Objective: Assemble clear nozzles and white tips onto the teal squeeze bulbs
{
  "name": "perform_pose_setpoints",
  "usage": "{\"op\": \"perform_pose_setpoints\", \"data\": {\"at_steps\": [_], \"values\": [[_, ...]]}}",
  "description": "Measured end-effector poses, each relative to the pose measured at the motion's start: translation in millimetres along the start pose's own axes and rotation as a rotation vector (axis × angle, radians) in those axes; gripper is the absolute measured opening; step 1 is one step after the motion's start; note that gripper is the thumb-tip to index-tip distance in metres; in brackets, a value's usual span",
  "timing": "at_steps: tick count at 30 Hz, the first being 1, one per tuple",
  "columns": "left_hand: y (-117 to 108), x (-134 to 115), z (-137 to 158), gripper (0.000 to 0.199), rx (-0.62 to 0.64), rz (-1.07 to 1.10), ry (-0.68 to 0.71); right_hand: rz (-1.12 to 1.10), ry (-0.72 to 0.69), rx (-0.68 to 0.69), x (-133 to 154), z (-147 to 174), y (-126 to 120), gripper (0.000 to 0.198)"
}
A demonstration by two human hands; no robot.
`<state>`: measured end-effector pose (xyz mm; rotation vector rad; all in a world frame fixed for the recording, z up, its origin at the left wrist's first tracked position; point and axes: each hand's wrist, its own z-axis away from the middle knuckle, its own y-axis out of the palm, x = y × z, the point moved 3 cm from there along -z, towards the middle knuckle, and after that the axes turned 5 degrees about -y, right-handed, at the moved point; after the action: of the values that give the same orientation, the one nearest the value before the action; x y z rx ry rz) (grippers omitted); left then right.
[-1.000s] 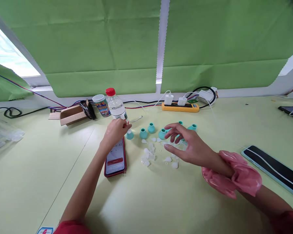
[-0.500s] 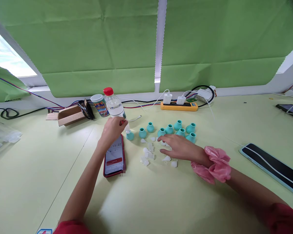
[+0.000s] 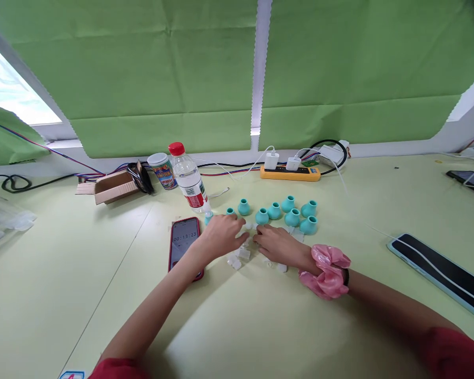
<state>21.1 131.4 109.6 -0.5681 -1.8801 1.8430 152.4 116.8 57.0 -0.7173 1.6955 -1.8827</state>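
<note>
My left hand (image 3: pixel 223 236) hangs over the small whitish translucent pieces (image 3: pixel 243 253), its thumb and fingers apart with nothing visible between them. Beside it, my right hand (image 3: pixel 280 246) has its fingers bent down and drawn together at the pieces; what they hold, if anything, is hidden. Beyond both hands stand several teal bulb-shaped pieces with open necks, among them a front one (image 3: pixel 262 216) just behind my right fingers. At the left end, another teal piece (image 3: pixel 208 217) has a whitish part standing in its neck and is partly covered by my left hand.
A phone (image 3: pixel 184 237) with a running timer lies left of my left hand. Behind it stand a red-capped water bottle (image 3: pixel 189 181) and a printed tub (image 3: pixel 163 171). Further back are an open carton (image 3: pixel 116 187) and a yellow power strip (image 3: pixel 290 173). Another phone (image 3: pixel 442 268) lies right.
My left hand has left the leftmost teal piece and come right and nearer, over the whitish pieces. My right hand has shifted slightly left and nearer, its fingers drawing in.
</note>
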Motion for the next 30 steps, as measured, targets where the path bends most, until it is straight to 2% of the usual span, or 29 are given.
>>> {"op": "perform_pose_setpoints", "data": {"at_steps": [2, 8, 12, 15, 17, 21, 23, 26, 30], "values": [[13, -3, -3, 0.035, 0.049, 0.003, 0.015, -0.001, -0.002, 0.003, -1, -1, 1, 0.020], [41, -2, -10, 0.034, 0.091, 0.053, 0.022, -0.023, -0.010, -0.022, -7, 0, 3, 0.015], [42, 0, -12, 0.029, 0.106, 0.141, 0.038, -0.067, 0.005, -0.110, -9, 2, -9, 0.015], [33, 3, -11, 0.034, 0.097, 0.219, 0.046, -0.122, -0.008, -0.180, -10, 5, -27, 0.014], [24, 4, -10, 0.038, 0.088, 0.373, 0.063, -0.225, -0.034, -0.256, -10, 11, -42, 0.012], [7, 5, -7, 0.041, 0.110, 0.951, 0.071, -0.594, -0.062, -0.508, -11, 29, -71, 0.007], [2, 4, -5, 0.043, 0.148, 1.134, 0.061, -0.722, -0.073, -0.581, -9, 37, -80, 0.004], [-3, 0, -1, 0.045, 0.186, 1.291, 0.069, -0.810, -0.148, -0.675, -2, 44, -86, 0.004], [-10, -6, 6, 0.046, 0.195, 1.372, 0.088, -0.754, -0.256, -0.815, 7, 50, -90, 0.008]]}}
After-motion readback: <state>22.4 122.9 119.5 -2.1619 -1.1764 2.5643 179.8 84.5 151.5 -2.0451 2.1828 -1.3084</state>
